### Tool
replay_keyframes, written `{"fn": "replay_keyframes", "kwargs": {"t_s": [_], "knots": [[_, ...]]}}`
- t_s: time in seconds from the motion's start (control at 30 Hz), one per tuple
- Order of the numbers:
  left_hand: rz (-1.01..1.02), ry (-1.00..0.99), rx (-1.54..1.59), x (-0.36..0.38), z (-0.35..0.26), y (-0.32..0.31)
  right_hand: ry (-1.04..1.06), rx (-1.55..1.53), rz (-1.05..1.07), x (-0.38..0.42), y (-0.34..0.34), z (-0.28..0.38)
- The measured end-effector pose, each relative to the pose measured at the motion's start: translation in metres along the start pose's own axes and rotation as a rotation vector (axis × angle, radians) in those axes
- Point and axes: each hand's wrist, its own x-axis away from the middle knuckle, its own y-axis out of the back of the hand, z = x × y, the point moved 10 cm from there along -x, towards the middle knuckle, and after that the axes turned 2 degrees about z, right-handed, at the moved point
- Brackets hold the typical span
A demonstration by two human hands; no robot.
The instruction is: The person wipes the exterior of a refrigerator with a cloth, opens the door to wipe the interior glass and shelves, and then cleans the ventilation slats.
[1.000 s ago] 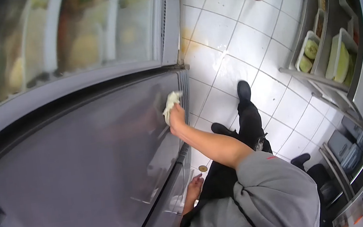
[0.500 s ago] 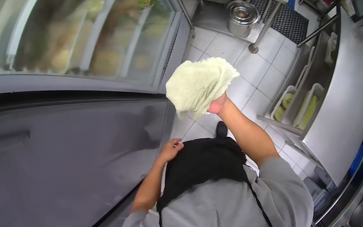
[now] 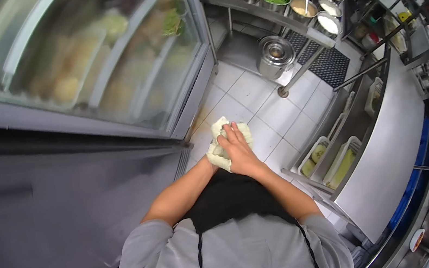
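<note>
A pale yellow-green cloth is bunched up between my two hands, in front of the black apron. My right hand lies over the top of it, its fingers bent and pressing into the folds. From below, my left hand supports the cloth; only the wrist shows and its fingers are hidden under the fabric. Just to the left stands a grey cabinet, with a glass-fronted display fridge behind it.
Ahead, a steel table carries several bowls of ingredients, with a lidded pot on its lower shelf. To the right is a steel counter with plastic baskets on a shelf. A black mat lies on the tiled floor.
The cloth was spread over my right hand, held out, with my left hand apart. Now both hands are together, and the cloth is gathered smaller and nearer my body. The view has shifted.
</note>
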Motion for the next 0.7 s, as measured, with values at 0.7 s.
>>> {"fn": "replay_keyframes", "kwargs": {"t_s": [0.7], "knots": [[0.331, -0.638, -0.935, -0.091, -0.175, -0.155, -0.309, -0.690, -0.666, -0.077, 0.192, -0.131]]}}
